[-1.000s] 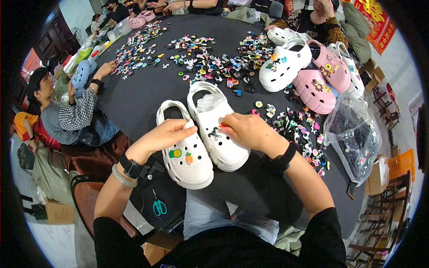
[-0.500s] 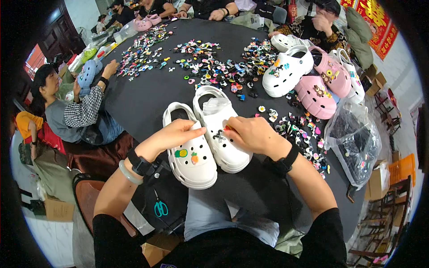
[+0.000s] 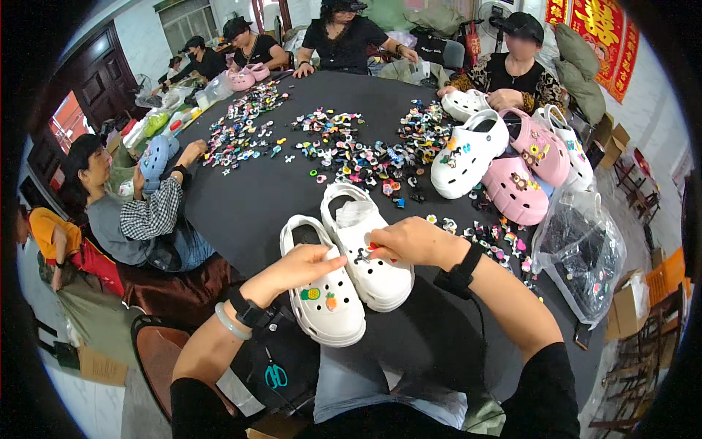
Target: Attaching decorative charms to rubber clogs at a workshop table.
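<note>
Before us on the counter (image 3: 241, 197) two clogs (image 3: 344, 271) lie side by side. Behind them spreads a scatter of charms (image 3: 351, 150); more clogs (image 3: 504, 161) sit far right, a plastic bag (image 3: 578, 252) nearer us beside them.

bare table (image 3: 248, 197) left; charms (image 3: 365, 154) ahead
</note>
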Motion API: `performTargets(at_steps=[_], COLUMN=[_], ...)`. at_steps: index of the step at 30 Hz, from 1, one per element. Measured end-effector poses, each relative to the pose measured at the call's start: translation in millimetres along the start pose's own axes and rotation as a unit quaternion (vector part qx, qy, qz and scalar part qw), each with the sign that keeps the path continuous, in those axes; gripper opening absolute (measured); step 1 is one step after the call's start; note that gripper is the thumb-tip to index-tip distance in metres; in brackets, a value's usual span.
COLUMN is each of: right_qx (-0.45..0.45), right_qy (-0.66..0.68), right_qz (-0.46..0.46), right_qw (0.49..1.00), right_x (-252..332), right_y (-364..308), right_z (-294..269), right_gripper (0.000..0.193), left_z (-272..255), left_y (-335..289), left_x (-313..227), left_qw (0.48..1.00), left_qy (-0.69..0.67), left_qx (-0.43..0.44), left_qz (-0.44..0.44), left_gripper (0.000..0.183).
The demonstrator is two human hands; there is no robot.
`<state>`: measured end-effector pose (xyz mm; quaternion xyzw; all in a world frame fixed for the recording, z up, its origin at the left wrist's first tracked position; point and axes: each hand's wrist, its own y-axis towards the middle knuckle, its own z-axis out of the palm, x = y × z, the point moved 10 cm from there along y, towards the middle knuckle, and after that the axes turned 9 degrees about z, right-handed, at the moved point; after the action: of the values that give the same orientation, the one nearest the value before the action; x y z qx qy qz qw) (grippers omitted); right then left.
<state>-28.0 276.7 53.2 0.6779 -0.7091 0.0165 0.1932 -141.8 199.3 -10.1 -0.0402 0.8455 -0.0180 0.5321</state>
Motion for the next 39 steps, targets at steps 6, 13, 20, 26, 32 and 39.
performTargets(at_steps=[6, 13, 20, 26, 32, 39], right_qx=[-0.061, -0.066, -0.044, -0.023, 0.053, -0.007], right_qy=[-0.049, -0.042, -0.02, -0.084, -0.008, -0.052], right_qz=[-0.027, 0.004, -0.001, 0.03, -0.015, -0.124], right_qw=[0.997, 0.997, 0.999, 0.996, 0.998, 0.991], right_x=[9, 9, 19, 2, -2, 12], right_y=[-2, -2, -9, 5, 8, 7], right_z=[-6, -7, -21, -34, -9, -4], right_gripper=[0.019, 0.019, 0.028, 0.058, 0.044, 0.02], left_z=[-5, -5, -7, -17, -16, -16], left_y=[0, 0, 6, 21, 31, 24], left_x=[9, -2, -28, -23, -21, -16], left_qw=[0.995, 0.989, 0.984, 0.981, 0.982, 0.988], left_qy=[0.076, 0.136, 0.17, 0.184, 0.185, 0.144], left_qx=[-0.017, -0.011, -0.044, -0.021, 0.012, -0.008], left_qz=[-0.056, -0.053, -0.01, -0.057, -0.03, -0.045], left_gripper=[0.052, 0.058, 0.062, 0.073, 0.08, 0.076])
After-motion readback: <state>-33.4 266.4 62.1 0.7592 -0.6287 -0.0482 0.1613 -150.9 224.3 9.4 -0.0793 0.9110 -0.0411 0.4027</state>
